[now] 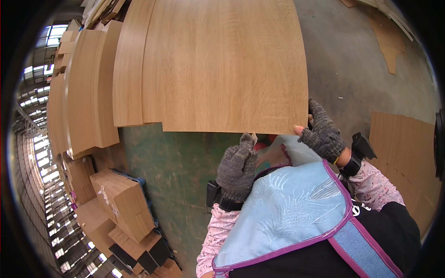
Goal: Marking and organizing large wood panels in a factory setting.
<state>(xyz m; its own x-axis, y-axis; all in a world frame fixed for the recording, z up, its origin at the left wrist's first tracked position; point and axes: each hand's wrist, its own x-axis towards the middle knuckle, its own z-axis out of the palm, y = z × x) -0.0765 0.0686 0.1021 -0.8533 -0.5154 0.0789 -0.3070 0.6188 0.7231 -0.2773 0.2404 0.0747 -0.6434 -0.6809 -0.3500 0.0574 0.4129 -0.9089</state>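
One large wood-grain panel (227,60) stands up and away from both gloved hands, its lower edge running just above the knuckles. The left hand (237,167), in a grey fingerless knit glove, is curled with its fingertips pinched at that lower edge, near the middle. The right hand (323,134), gloved the same way, grips the panel's lower right corner, bare thumb pressed against the edge and the other fingers wrapped behind. Each wrist carries one black strap-on device, two in all. To the left of the left hand, two more panels overlap behind the held one, and further left other boards lean in stacks. Below the left hand lies green flooring (176,167); right of the right hand, a flat brown sheet (408,153) lies on grey concrete.
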